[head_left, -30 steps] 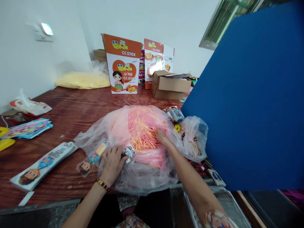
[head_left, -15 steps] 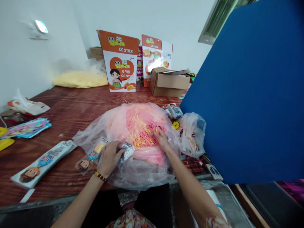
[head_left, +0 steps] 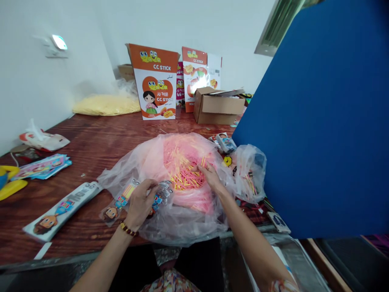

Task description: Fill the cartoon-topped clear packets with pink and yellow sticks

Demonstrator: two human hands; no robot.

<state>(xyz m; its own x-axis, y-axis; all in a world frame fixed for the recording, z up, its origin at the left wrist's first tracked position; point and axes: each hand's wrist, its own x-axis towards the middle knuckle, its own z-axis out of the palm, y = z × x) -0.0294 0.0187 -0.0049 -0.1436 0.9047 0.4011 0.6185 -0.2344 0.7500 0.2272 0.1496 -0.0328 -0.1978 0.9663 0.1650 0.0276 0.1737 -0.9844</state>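
A big clear plastic bag (head_left: 188, 231) lies open before me, heaped with thin pink and yellow sticks (head_left: 184, 172). At the heap's right side, my right hand (head_left: 210, 176) has its fingers closed around a few sticks, which poke up past the fingertips. My left hand (head_left: 142, 202) grips a clear printed packet (head_left: 162, 194) at the bag's front left; part of the packet is hidden behind the fingers. Just left of that hand, a similar packet with yellow and pink sticks inside (head_left: 120, 201) lies flat on the table.
To the left lies a stack of flat printed packets (head_left: 62, 211). A smaller bag of sticks (head_left: 251, 174) and small packs (head_left: 225, 142) sit at right, beside a large blue panel (head_left: 319, 134). Cartons (head_left: 159, 87) and an open cardboard box (head_left: 221, 109) stand at the back of the wooden table (head_left: 100, 136).
The packet in my left hand has turned and now shows more of its clear part and print. My right hand has lifted slightly with sticks at its fingertips. The view has shifted a little.
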